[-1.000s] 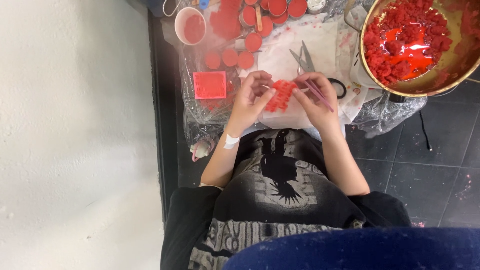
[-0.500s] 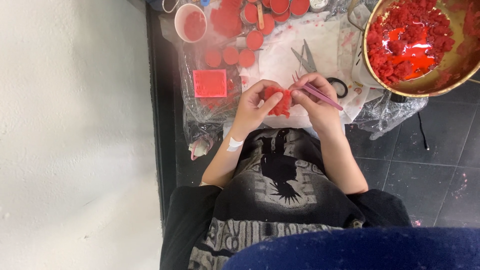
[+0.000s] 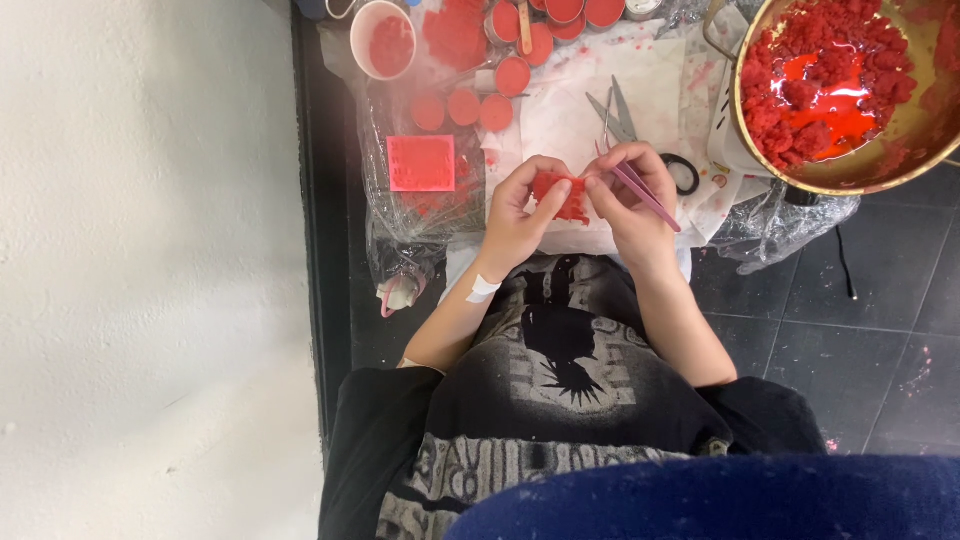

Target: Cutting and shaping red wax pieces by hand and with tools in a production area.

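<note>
My left hand (image 3: 520, 215) holds a small red waxy lump (image 3: 562, 192) between thumb and fingers, just in front of my chest. My right hand (image 3: 632, 195) pinches pink tweezers (image 3: 643, 190) and touches their tip end to the same red lump. Both hands hover over a stained white paper sheet (image 3: 580, 100) on the dark floor. A white plaster sits on my left wrist.
A big brass bowl of red wax pieces (image 3: 835, 85) stands at the upper right. Scissors (image 3: 625, 125) lie on the paper. Several small tins filled with red (image 3: 465, 105), a white cup (image 3: 383, 38) and a red square block (image 3: 421, 163) lie to the left. A white wall runs along the left.
Both hands have drawn closer together around the red lump, with the tweezers now pressed near it. The bowl and tins have not moved.
</note>
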